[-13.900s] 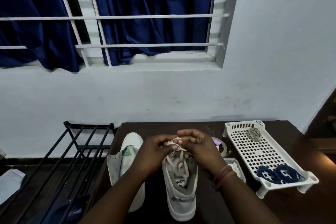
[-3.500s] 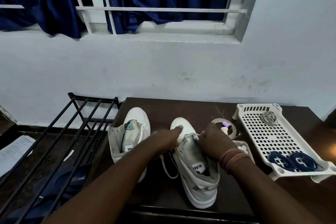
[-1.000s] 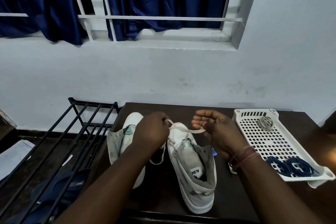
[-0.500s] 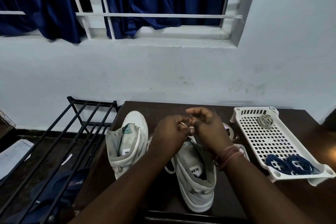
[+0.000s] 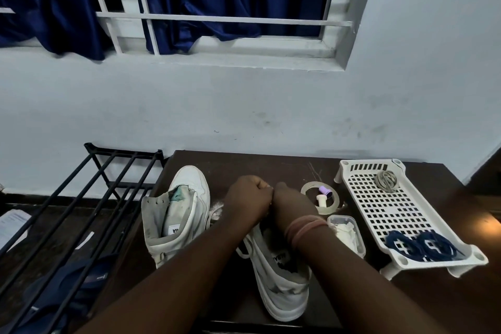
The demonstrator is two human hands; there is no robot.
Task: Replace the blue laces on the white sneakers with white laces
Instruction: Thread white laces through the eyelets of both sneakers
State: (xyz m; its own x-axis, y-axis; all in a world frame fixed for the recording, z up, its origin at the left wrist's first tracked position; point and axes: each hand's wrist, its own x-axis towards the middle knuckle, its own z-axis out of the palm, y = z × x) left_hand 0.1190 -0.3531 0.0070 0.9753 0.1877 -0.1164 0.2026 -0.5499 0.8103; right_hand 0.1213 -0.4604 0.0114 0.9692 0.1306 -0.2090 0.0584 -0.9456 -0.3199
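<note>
A white sneaker [image 5: 279,285] is seen on the dark tabletop [image 5: 423,295], beneath both wrists. Above its front, the left hand [image 5: 248,205] and right hand [image 5: 291,206] are pressed together with fingers curled; a white lace [image 5: 245,248] is partly hidden, so what is pinched cannot be told. A second sneaker [image 5: 177,211] is stood left of the hands. Blue laces [image 5: 423,247] are laid in a white tray [image 5: 379,214] to the right.

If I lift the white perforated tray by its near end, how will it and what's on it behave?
The white perforated tray looks like thin moulded plastic on short legs, so probably light and fairly stiff. The coiled blue laces lie loose near its low front rim and would likely slide or uncoil if it tilts. The small grey bundle at the far end might shift too.
</note>
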